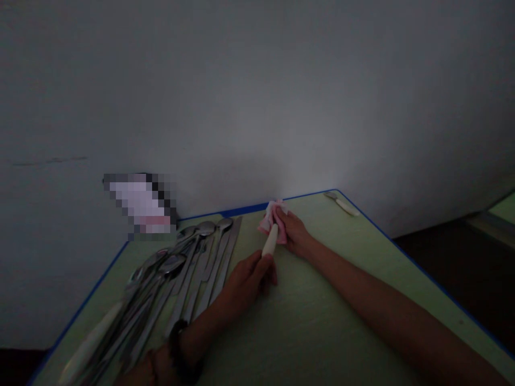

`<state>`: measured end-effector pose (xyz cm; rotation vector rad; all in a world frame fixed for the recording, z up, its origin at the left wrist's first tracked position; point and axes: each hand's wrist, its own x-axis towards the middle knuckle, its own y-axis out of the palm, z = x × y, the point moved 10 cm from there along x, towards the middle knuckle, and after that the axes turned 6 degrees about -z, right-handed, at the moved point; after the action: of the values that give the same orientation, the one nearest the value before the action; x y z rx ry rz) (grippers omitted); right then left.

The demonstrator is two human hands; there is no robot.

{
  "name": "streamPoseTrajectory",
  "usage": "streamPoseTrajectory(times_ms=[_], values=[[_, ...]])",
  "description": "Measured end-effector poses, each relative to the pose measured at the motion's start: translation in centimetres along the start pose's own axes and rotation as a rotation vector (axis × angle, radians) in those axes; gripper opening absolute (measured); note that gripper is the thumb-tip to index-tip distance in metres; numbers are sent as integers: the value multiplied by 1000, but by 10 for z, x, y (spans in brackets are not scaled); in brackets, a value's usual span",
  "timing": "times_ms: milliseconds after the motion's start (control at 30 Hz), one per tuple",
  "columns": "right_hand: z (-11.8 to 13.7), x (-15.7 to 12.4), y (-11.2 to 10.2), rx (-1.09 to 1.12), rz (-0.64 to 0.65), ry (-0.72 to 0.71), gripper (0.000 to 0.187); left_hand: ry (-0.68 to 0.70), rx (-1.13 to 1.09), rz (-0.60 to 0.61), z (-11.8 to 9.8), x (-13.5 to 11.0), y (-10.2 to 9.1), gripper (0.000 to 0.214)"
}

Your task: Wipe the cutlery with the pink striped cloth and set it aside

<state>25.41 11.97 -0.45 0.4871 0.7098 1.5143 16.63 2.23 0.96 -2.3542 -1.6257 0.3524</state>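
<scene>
My left hand is closed round the white handle of a utensil that points away from me over the pale green table. Its far end is wrapped in a pink cloth. My right hand is closed on that cloth, gripping it round the utensil's hidden end. Both hands are near the table's far edge, close to the wall.
Several metal spoons and long flat metal utensils lie in a pile at the left of the table. Another white-handled utensil lies at the far right corner. A blurred-out object stands at the back left. The table has a blue rim.
</scene>
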Motion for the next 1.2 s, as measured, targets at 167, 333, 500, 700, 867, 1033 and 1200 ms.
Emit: streamPoseTrajectory(times_ms=[167, 333, 500, 700, 867, 1033, 1200], values=[[-5, 0, 8, -6, 99, 77, 25, -14, 16, -37, 5, 2, -3, 45], [-8, -4, 14, 1, 135, 133, 23, -29, 24, -35, 4, 2, -3, 43], [-7, -6, 14, 64, 87, 171, 18, -58, -67, -59, 1, 2, -4, 39], [-8, -9, 19, 60, 79, 203, 26, -68, -138, -8, 5, 2, 2, 38], [-19, -16, 21, -161, 173, 234, 34, -65, -154, -35, 10, 4, 0, 39], [-22, -18, 21, -234, 218, 226, 32, -58, -141, -41, 9, 5, 0, 39], [-19, -18, 17, -189, 171, 270, 21, -67, -162, -51, 9, 5, -1, 43]])
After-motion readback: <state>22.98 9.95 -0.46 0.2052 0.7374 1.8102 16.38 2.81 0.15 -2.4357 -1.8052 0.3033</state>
